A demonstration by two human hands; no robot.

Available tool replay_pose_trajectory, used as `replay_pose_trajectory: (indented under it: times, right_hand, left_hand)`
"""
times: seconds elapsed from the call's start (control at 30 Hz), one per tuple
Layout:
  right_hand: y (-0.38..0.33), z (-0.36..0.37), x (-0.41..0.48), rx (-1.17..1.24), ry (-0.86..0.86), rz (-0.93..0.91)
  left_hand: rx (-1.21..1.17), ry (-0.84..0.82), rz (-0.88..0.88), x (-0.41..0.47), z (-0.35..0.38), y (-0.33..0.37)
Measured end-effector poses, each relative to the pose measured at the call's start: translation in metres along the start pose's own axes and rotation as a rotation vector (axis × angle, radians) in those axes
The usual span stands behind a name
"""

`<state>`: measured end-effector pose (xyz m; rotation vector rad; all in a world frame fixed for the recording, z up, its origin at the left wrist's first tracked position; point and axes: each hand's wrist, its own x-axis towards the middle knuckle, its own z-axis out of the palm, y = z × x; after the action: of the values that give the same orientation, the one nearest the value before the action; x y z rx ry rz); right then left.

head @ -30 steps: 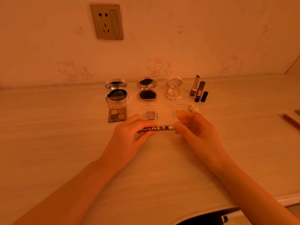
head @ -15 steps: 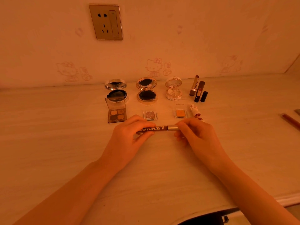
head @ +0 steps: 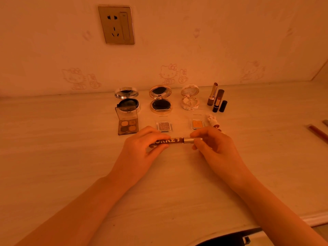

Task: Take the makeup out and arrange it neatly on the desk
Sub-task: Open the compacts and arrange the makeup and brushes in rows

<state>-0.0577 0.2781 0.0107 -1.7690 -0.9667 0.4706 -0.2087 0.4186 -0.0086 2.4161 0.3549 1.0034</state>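
Over the middle of the desk [head: 53,157] I hold a dark makeup pen [head: 173,141] with white lettering level between both hands. My left hand [head: 142,153] grips its dark barrel. My right hand [head: 213,148] pinches its silver end. Behind it stand three open round compacts [head: 160,102] in a row, an open four-colour eyeshadow palette [head: 127,125], two small single eyeshadow pans [head: 164,126], two opened lipsticks [head: 212,94] with a black cap [head: 223,106], and a small white item [head: 212,119].
A wall with cartoon cat stickers and a power socket [head: 116,24] rises behind the desk. A reddish stick [head: 317,133] lies at the right edge. The desk's front edge [head: 310,219] runs across the lower right, with something dark below it.
My right hand has slid a little to the right along the pen, and more of the silver end shows. My left hand and the laid-out makeup have stayed put.
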Motion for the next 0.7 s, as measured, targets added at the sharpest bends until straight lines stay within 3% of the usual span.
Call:
replay_pose_trajectory:
  times: [0.27, 0.7]
  right_hand:
    - [-0.0012, -0.0007, 0.0006, 0.102, 0.047, 0.067]
    - [-0.0019, -0.0009, -0.0003, 0.069, 0.039, 0.062]
  left_hand:
    - [0.005, 0.012, 0.001, 0.0006, -0.0003, 0.0008]
    - [0.021, 0.022, 0.020, 0.0001, 0.0003, -0.0011]
